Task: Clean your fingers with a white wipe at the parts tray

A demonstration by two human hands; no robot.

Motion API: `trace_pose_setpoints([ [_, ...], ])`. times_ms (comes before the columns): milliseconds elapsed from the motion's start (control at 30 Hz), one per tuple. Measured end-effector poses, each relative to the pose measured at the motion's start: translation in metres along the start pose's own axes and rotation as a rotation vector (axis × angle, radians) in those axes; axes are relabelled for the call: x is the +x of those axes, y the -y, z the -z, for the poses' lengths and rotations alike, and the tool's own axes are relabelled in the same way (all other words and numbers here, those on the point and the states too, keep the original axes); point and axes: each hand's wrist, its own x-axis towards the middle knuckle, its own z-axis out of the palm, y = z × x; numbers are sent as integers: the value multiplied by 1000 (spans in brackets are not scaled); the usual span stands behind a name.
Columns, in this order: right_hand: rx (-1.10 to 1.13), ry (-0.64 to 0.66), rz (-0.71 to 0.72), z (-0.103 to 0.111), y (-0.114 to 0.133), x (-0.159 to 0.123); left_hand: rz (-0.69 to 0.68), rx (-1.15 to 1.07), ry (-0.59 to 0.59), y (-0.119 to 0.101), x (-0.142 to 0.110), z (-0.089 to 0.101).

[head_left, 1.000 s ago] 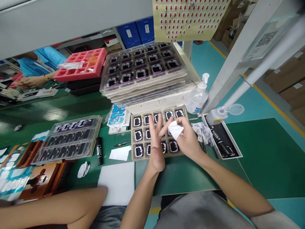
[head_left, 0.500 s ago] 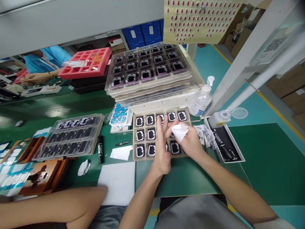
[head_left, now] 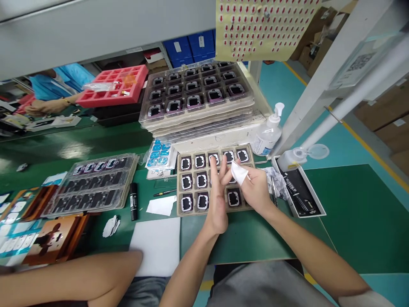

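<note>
My right hand (head_left: 258,187) pinches a white wipe (head_left: 239,173), its folded corner sticking out toward my other hand. Held edge-on, my left hand (head_left: 219,200) has its fingers stretched out, and the wipe is close to its fingertips; whether they touch I cannot tell. Beneath both hands lies a beige tray (head_left: 194,215) with rows of dark square watch-like cases (head_left: 186,182) with pale rims. Part of the tray's middle is hidden behind my hands.
Left of the tray are a torn white paper (head_left: 161,206), a black marker (head_left: 133,201) and a white foam pad (head_left: 156,247). Stacked trays (head_left: 194,115) stand behind, beside a pump bottle (head_left: 268,132). At right sits a tool box (head_left: 302,192). A neighbour's arm (head_left: 70,277) reaches in at lower left.
The wipe has shifted slightly and its corner now points differently, as my right hand turns a little. My left hand stays nearly in place. The whole view drifts slightly left.
</note>
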Motion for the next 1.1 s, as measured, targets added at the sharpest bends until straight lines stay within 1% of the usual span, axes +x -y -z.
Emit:
trace_pose_setpoints([
  [67, -36, 11, 40, 2, -1, -2, 74, -170, -11, -5, 4, 1],
  [167, -88, 31, 104, 4, -5, -5, 153, -330, -41, -14, 9, 3],
  [267, -101, 35, 151, 5, -10, -7, 174, -413, -66, -22, 12, 6],
  [333, -91, -11, 162, 6, -10, -6, 152, -416, -53, -23, 12, 7],
  [400, -64, -81, 142, 5, -8, -4, 111, -365, -29, -20, 11, 8],
  [467, -13, -110, 75, 2, -6, -1, 52, -249, -6, -14, 8, 9],
  [567, 50, -85, -58, -6, -2, 1, -55, 23, -2, -2, 1, 9],
  [600, 47, -81, -80, -9, -1, 1, -80, 111, 2, 2, -1, 8],
  [667, 22, -81, -91, -14, 0, 0, -110, 246, 26, 7, -5, 6],
  [733, -8, -70, -79, -17, 0, -1, -106, 299, 43, 10, -6, 5],
  [800, -39, -62, -57, -19, 0, -3, -93, 255, 21, 10, -5, 4],
  [867, -75, -59, -25, -19, -2, -6, -70, 136, -6, 8, -2, 4],
  [1000, -106, -1, 48, -14, -9, -10, 16, -126, 21, -2, 5, 9],
  [1100, -85, 26, 60, -5, -13, -7, 29, -208, 27, -9, 8, 14],
])
